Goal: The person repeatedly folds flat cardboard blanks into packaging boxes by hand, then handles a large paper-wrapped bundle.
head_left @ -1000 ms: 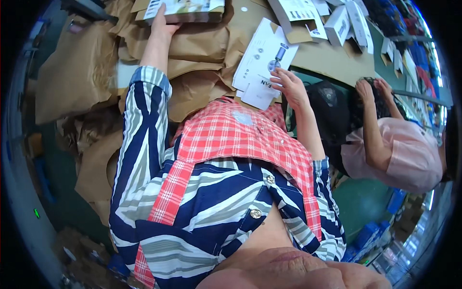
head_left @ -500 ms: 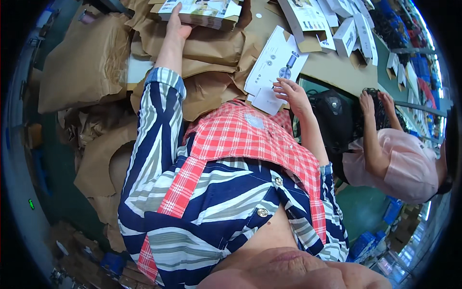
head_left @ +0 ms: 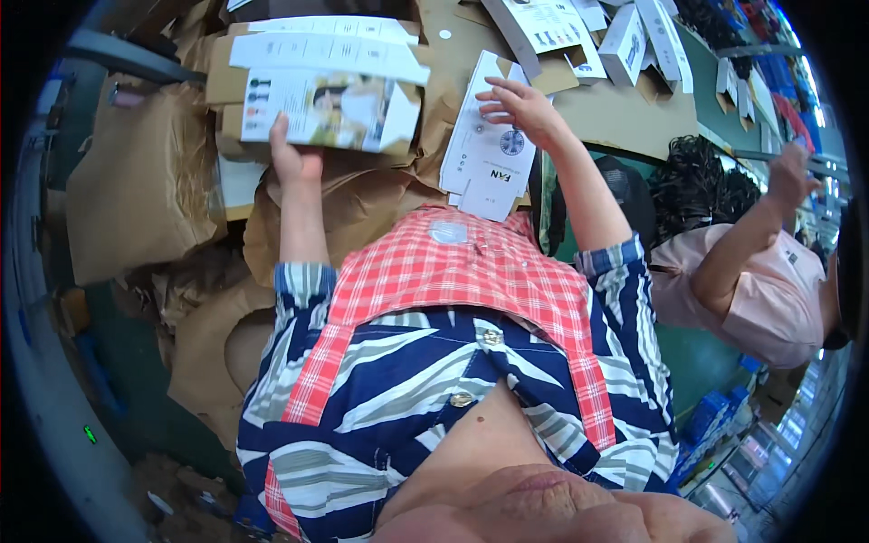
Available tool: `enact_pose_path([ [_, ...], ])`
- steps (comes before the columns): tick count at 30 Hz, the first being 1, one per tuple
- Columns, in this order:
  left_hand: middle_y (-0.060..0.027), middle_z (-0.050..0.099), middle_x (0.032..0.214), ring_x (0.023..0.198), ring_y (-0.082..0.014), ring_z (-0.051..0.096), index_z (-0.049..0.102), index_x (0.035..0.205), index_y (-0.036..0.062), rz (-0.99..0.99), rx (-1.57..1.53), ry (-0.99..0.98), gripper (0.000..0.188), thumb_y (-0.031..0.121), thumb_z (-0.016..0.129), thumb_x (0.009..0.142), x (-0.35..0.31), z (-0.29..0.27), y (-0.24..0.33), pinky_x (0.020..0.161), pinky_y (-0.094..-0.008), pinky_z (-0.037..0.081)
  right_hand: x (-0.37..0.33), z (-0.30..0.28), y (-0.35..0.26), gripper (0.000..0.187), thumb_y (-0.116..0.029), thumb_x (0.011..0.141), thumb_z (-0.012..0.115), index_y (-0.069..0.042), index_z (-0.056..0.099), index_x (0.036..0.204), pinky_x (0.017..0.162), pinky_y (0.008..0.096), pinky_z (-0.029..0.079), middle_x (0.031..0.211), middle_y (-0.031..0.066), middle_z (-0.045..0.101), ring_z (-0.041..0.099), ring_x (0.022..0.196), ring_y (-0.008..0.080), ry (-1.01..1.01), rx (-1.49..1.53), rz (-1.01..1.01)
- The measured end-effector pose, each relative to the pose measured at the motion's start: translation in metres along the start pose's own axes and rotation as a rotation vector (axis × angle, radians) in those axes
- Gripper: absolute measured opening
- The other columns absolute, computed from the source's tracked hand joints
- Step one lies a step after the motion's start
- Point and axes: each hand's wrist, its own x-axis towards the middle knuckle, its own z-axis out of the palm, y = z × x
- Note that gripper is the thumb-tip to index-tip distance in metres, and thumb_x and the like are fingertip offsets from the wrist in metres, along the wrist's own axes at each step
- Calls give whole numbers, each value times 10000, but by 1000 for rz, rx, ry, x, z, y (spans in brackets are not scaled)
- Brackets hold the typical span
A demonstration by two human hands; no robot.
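Observation:
My left hand [head_left: 296, 156] is closed on the near edge of some flattened printed cartons [head_left: 339, 113], thumb on top and fingers hidden beneath. The uppermost is white with a colour photo, and more cartons with their flaps fanned out lie behind it. My right hand [head_left: 527, 110] hovers at a single flat white carton [head_left: 484, 172] with a round fan picture, directly in front of my apron. Its fingers are spread and nothing is in them; whether they touch the carton I cannot tell.
Brown paper-wrapped bundles [head_left: 136, 190] sit at the left and under the cartons. Folded-up white boxes [head_left: 625, 45] lie at the far right of the cardboard-covered table [head_left: 625, 113]. To my right is a co-worker in a pink top [head_left: 769, 290], near a black cable bundle [head_left: 701, 181].
The cartons under my left hand have come nearer and to the left. My right hand has shifted farther away and left. The co-worker has raised a hand off the black cable bundle.

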Motion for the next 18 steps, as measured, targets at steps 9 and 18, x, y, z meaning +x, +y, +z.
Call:
enact_pose_path([
  [9,-90,504,1174,1071,-217,501,441,1194,69,678,1124,-891,436,70,602,788,-21,11,-13,875,-339,431,65,-150,-42,509,-314,794,569,-58,490,1226,825,304,425,1092,134,590,550,958,210,762,-826,-209],
  [18,-87,530,1163,1101,-251,494,501,1102,114,1202,1018,-1897,341,100,580,771,-62,154,-52,946,-427,339,-8,-143,-102,456,-244,893,495,23,416,1253,877,316,435,1204,118,531,511,1101,214,288,46,-437],
])
